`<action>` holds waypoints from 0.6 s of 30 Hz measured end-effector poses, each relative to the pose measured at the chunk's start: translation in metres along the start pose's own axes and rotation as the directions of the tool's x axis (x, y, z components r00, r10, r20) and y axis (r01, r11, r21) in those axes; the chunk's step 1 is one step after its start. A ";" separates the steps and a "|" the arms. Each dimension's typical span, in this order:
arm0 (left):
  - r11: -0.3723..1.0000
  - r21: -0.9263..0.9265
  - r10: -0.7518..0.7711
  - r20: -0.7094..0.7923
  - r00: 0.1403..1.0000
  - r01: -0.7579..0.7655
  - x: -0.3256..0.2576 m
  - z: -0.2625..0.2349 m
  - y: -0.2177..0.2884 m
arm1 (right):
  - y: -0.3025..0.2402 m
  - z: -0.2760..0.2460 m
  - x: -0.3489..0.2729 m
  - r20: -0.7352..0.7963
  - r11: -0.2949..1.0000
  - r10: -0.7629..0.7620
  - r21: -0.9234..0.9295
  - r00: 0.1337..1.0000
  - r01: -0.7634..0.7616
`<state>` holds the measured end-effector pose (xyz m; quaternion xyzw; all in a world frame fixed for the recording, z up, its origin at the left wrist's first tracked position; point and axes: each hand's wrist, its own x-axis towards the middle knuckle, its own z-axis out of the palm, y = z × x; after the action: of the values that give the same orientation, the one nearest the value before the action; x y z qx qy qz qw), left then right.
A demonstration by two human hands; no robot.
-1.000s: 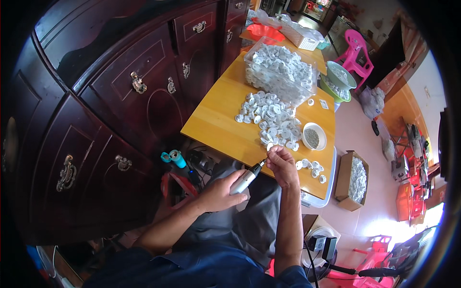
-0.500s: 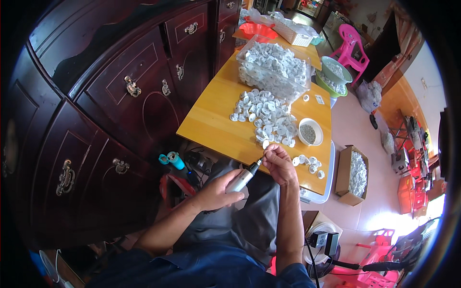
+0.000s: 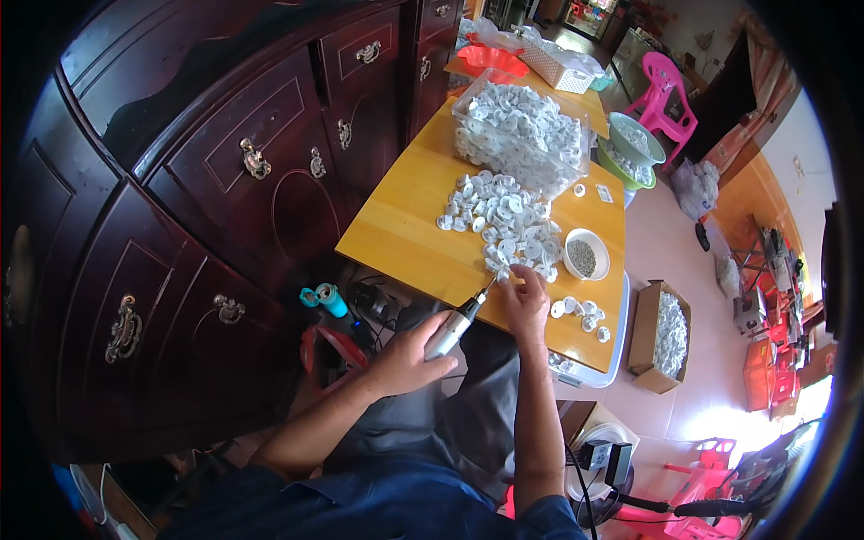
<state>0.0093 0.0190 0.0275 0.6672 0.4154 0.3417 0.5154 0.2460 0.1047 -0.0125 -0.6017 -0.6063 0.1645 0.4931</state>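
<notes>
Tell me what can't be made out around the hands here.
Head view: what, if anything, the right hand pinches; too small to tell.
Head view: rear end of the silver tool, covered by the left hand.
Head view: floor of the white bowl, under small grey pieces.

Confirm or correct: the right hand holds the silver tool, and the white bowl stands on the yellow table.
Incorrect: the head view shows the left hand, not the right hand, holding the silver tool. The white bowl does stand on the yellow table.
</notes>
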 end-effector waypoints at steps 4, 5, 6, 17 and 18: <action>0.994 0.050 0.099 -0.053 0.994 -0.097 0.001 0.003 -0.004 | -0.005 0.003 0.004 0.101 0.988 0.000 -0.153 0.995 0.015; 0.994 0.050 0.101 -0.051 0.994 -0.098 0.001 0.003 -0.004 | -0.005 0.003 0.005 0.130 0.980 -0.007 -0.199 0.991 0.033; 0.994 0.049 0.102 -0.049 0.994 -0.100 0.001 0.004 -0.004 | -0.005 0.004 0.005 0.129 0.979 -0.009 -0.199 0.992 0.034; 1.000 -0.001 -0.027 0.012 1.000 0.027 0.000 0.001 -0.008 | -0.003 0.006 -0.010 0.261 0.892 0.279 0.285 0.924 -0.350; 0.999 -0.010 -0.041 0.023 0.999 0.041 0.000 0.001 -0.008 | -0.002 0.006 -0.011 0.263 0.892 0.280 0.284 0.923 -0.351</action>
<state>0.0081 0.0199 0.0191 0.6597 0.4212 0.3254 0.5306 0.2373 0.0969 -0.0179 -0.5814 -0.5139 0.4048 0.4838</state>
